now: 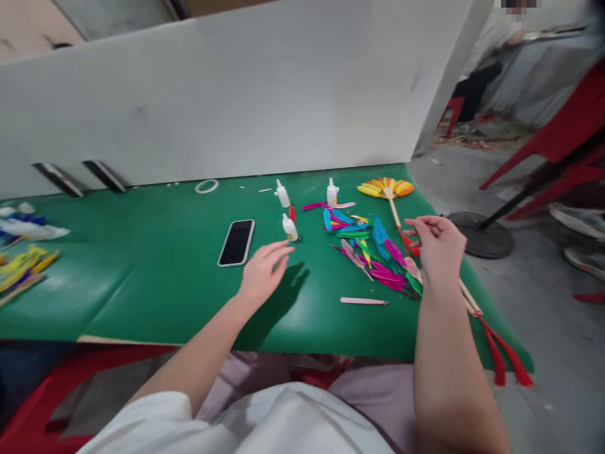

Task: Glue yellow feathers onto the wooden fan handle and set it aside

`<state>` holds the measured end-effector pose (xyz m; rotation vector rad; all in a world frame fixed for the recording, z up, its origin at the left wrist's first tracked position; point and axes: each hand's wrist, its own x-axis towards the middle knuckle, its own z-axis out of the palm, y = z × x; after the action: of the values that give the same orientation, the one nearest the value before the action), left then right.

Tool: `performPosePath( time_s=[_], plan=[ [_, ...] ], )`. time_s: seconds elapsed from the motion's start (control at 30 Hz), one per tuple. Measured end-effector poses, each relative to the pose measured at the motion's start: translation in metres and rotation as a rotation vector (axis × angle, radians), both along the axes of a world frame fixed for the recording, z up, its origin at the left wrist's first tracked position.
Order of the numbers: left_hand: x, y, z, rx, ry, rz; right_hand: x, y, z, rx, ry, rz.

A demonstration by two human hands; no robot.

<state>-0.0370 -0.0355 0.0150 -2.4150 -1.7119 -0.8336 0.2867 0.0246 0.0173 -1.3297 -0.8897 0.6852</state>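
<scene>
Over the green table, my left hand (265,270) is raised with its fingers apart and nothing in it, just below a small white bottle (290,228). On the right, my right hand (437,243) hovers beside the yellow-orange feather fan (386,188), near its handle and red tassel; its thumb and fingers are bent towards each other, and whether something small is between them cannot be made out. Loose coloured feathers (387,274) lie left of my right hand. Pale pink tweezers (363,301) rest below the feathers.
A phone (236,243) lies left of my left hand. Two more white bottles (282,194) (332,192) stand near the white partition (283,88). A tape ring (207,186) is further left. Wooden sticks with red tassels (505,353) reach the right edge. Yellow and blue feathers lie far left.
</scene>
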Motion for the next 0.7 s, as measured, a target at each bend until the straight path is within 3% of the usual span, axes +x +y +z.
performPosePath(
  time_s=[0.1, 0.2, 0.3, 0.37, 0.5, 0.7],
  plan=[
    [-0.065, 0.001, -0.002, -0.065, -0.016, 0.392, -0.043, -0.017, 0.023, 0.085, -0.023, 0.147],
    [-0.101, 0.029, -0.001, -0.313, -0.003, 0.620, -0.086, -0.036, 0.029, 0.037, -0.096, 0.316],
    [-0.108, 0.061, -0.003, -0.418, 0.019, 0.674, -0.114, -0.047, 0.014, -0.078, -0.196, 0.514],
    [-0.103, 0.075, -0.008, -0.468, 0.053, 0.706, -0.123, -0.048, -0.001, -0.121, -0.256, 0.574],
    [-0.095, 0.087, -0.017, -0.478, 0.114, 0.757, -0.126, -0.043, -0.020, -0.115, -0.461, 0.595],
    [-0.093, 0.093, -0.019, -0.472, 0.137, 0.750, -0.128, -0.040, -0.022, -0.012, -0.690, 0.631]
  ],
)
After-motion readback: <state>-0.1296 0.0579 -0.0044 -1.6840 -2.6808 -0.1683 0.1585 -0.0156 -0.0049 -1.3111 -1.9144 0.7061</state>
